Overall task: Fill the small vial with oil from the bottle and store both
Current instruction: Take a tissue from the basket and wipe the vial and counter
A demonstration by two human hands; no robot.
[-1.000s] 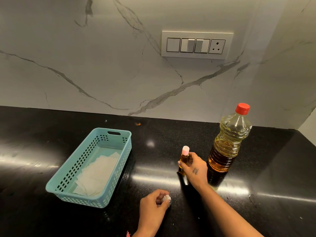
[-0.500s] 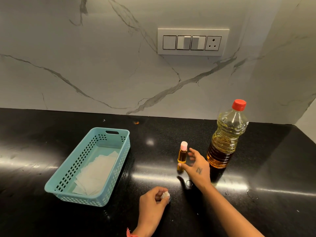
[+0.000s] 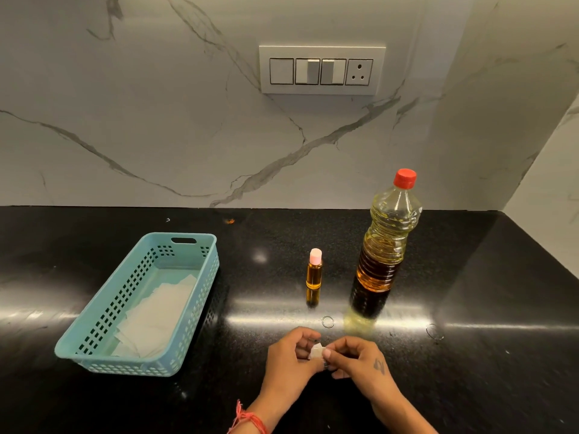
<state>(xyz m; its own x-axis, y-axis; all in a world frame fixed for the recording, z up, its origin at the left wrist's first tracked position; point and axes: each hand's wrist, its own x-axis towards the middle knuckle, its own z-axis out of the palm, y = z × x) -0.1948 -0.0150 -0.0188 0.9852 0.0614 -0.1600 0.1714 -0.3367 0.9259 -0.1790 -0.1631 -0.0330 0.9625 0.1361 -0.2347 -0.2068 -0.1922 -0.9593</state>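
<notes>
Head view, looking down at a black polished countertop (image 3: 94,402) beneath a veined white marble backsplash (image 3: 125,120). Meeting near the front edge, low and centre: left hand (image 3: 289,360) and right hand (image 3: 357,358), both curling fingers inward and pinching one small crumpled white scrap of tissue (image 3: 315,351) between them. Left fingers bending round the scrap from the left, knuckles facing up; right thumb and forefinger closing on it from the right, remaining right fingers tucking under the palm, a small dark tattoo showing on the back of the hand. Both forearms angling in from the bottom edge, the left wrist wearing a red thread band (image 3: 249,419).

Standing upright and untouched well beyond the hands: the small vial (image 3: 314,272), amber oil filling most of it, pink cap (image 3: 315,256) sitting on top, reflection showing in the stone. Just to its right, apart from it: the oil bottle (image 3: 387,242), clear ribbed plastic, red cap (image 3: 405,177) on, oil reaching roughly halfway up.

Lying to the left, well apart from the vial: a teal perforated plastic basket (image 3: 94,327), holding white paper sheets (image 3: 156,317) flat on its floor. Marking the countertop between hands and bottle: faint ring-shaped marks (image 3: 328,322).

Sitting on the backsplash above: a white switch panel (image 3: 322,69) with three switches and one socket.
</notes>
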